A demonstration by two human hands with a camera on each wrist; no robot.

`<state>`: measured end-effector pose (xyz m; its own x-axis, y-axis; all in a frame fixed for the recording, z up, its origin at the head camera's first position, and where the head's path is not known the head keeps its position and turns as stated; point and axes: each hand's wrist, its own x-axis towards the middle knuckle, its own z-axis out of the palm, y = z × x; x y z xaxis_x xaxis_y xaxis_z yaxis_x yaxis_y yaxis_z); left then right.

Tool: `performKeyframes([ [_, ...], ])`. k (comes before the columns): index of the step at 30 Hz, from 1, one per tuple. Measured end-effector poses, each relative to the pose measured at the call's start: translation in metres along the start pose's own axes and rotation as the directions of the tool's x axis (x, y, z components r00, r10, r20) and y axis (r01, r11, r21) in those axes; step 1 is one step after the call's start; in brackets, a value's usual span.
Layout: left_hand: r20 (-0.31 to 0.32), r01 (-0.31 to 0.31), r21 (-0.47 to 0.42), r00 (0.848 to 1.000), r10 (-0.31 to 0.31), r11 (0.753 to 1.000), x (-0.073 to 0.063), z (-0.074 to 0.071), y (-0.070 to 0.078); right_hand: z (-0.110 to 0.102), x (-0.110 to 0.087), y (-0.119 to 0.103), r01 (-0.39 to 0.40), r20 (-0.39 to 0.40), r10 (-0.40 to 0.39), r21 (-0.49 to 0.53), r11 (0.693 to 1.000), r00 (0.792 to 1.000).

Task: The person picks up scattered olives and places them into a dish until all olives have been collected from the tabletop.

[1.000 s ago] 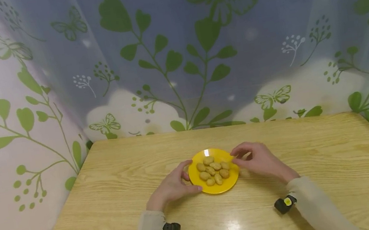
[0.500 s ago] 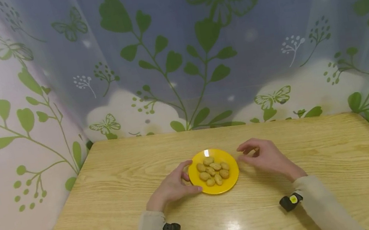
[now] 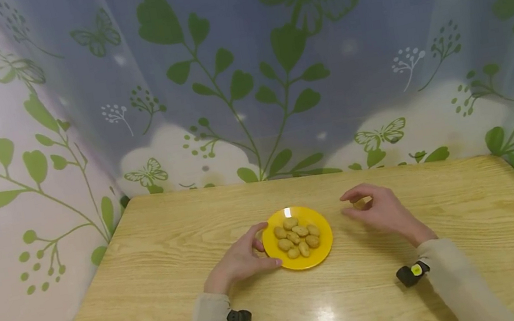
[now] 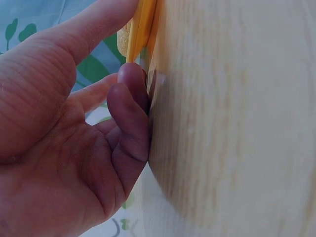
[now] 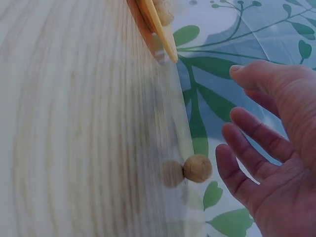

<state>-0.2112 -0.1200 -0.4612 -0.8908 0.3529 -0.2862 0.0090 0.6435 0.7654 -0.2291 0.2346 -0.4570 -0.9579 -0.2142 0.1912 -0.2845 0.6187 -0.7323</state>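
Note:
A yellow plate (image 3: 325,248) bearing several small potatoes (image 3: 293,238) stands on the wooden table. My left hand (image 3: 240,261) holds the plate's left side, its thumb on the near rim and its fingers curled at the edge. In the left wrist view the fingers of the left hand (image 4: 74,123) reach down to the tabletop beside the plate. To the right of the plate my right hand (image 3: 381,211) is held apart from it, fingers loosely bent around nothing. Near its fingertips in the right wrist view, a single round potato (image 5: 197,168) lies on the table, not touched.
The pale wooden table (image 3: 169,213) reaches back to a printed curtain (image 3: 233,74) with leaves and butterflies. A second curtain side (image 3: 30,163) borders the table on the left. Each wrist carries a small black camera, one on the left (image 3: 240,320), one on the right (image 3: 412,274).
My right hand has come away from the plate's right rim and moved right and slightly back. The left hand and the plate with its potatoes stay in place.

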Motion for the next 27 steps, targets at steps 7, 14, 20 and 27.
performKeyframes([
  [7, 0.004, -0.003, -0.002, 1.0, 0.003, 1.0, 0.001, 0.0, -0.001, -0.008, 0.0, 0.009, -0.01, -0.021, 0.01, -0.014, 1.0, 1.0],
  [14, 0.004, -0.011, -0.001, 1.0, 0.011, 1.0, 0.001, -0.001, -0.002, -0.016, 0.001, 0.018, -0.024, -0.026, 0.023, -0.008, 1.0, 0.999],
  [20, 0.005, -0.009, -0.002, 1.0, 0.009, 1.0, 0.001, 0.0, -0.001, -0.022, 0.002, 0.023, -0.063, 0.011, 0.063, -0.012, 0.998, 0.998],
  [27, 0.003, -0.005, -0.004, 1.0, 0.005, 1.0, -0.001, 0.0, 0.0, -0.024, 0.002, 0.033, -0.092, 0.071, 0.092, -0.008, 0.996, 0.993],
])
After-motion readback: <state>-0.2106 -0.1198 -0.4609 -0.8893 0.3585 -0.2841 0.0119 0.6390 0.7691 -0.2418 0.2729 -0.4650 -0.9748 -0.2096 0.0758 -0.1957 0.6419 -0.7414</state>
